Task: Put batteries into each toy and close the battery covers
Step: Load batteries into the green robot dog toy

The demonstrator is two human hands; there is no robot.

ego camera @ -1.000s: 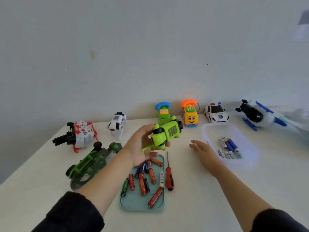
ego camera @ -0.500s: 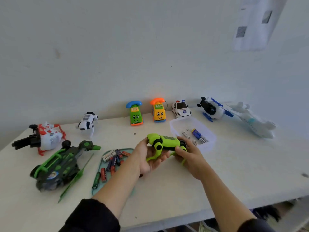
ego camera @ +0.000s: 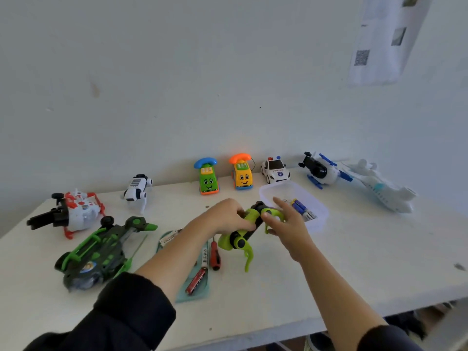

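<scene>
both hands on the lime-green toy

we see the lime-green toy (ego camera: 243, 231) held just above the white table (ego camera: 354, 262), near its middle, tilted so one end points toward the clear plastic tub (ego camera: 321, 211) and a curved green leg hangs down at the near end. our left hand (ego camera: 228, 216) grasps it from above with fingers curled round its body. our right hand (ego camera: 286, 224) grips the far end, thumb on the toy, the forefinger stretched out over the tub. the tub holds blue batteries (ego camera: 300, 206). just left of the toy lies a red-handled screwdriver (ego camera: 215, 257), beside a teal tray (ego camera: 200, 287) with red batteries (ego camera: 196, 283), partly hidden by the left forearm. further left lies a dark green car (ego camera: 98, 254). along the wall stand a green phone car (ego camera: 208, 179), a yellow phone car (ego camera: 242, 176) and a police car (ego camera: 275, 170).
</scene>
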